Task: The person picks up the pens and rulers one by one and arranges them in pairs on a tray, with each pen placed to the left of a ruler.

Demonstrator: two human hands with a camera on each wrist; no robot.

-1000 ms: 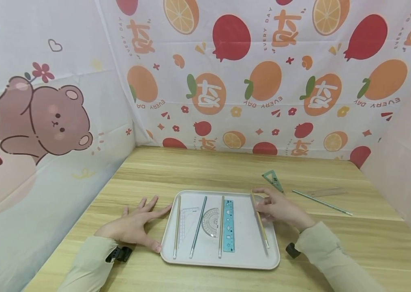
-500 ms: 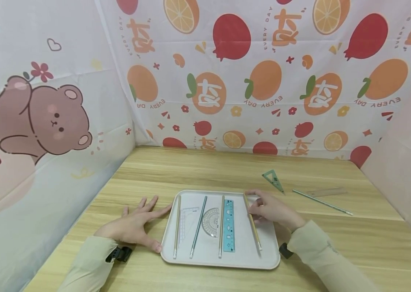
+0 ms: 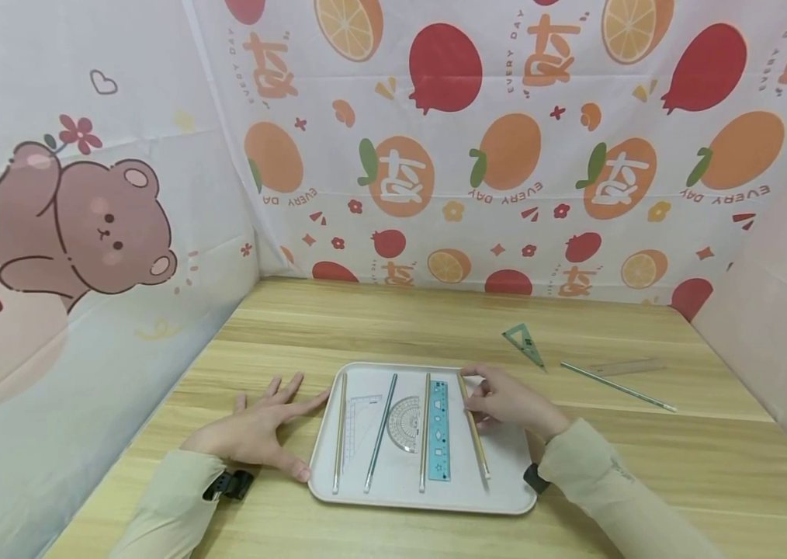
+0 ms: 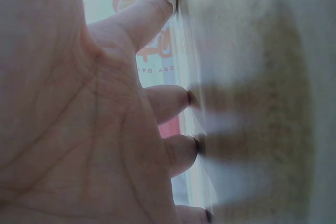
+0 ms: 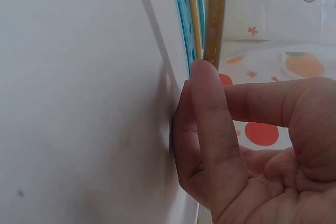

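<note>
My right hand (image 3: pixel 508 400) pinches a yellow pencil (image 3: pixel 474 431) over the right part of a white tray (image 3: pixel 435 503); the right wrist view shows the pencil (image 5: pixel 215 19) between thumb and fingers. Left of it on the tray lie a blue ruler (image 3: pixel 439 431), another yellow pencil (image 3: pixel 424 435), a clear protractor (image 3: pixel 403 425), a teal pencil (image 3: pixel 380 435), a clear set square (image 3: pixel 360 423) and a third yellow pencil (image 3: pixel 340 435). With fingers spread, my left hand (image 3: pixel 257 431) rests on the table, thumb and index finger at the tray's left edge.
Behind the tray on the wooden table (image 3: pixel 365 318) lies a green set square (image 3: pixel 524 345). Further right are a green pencil (image 3: pixel 618 387) and a clear ruler (image 3: pixel 627 366). Printed cloth (image 3: pixel 463 202) hangs along the back and sides.
My right hand has moved left with the yellow pencil, bringing it closer to the blue ruler. The left hand has stayed in place at the tray's edge.
</note>
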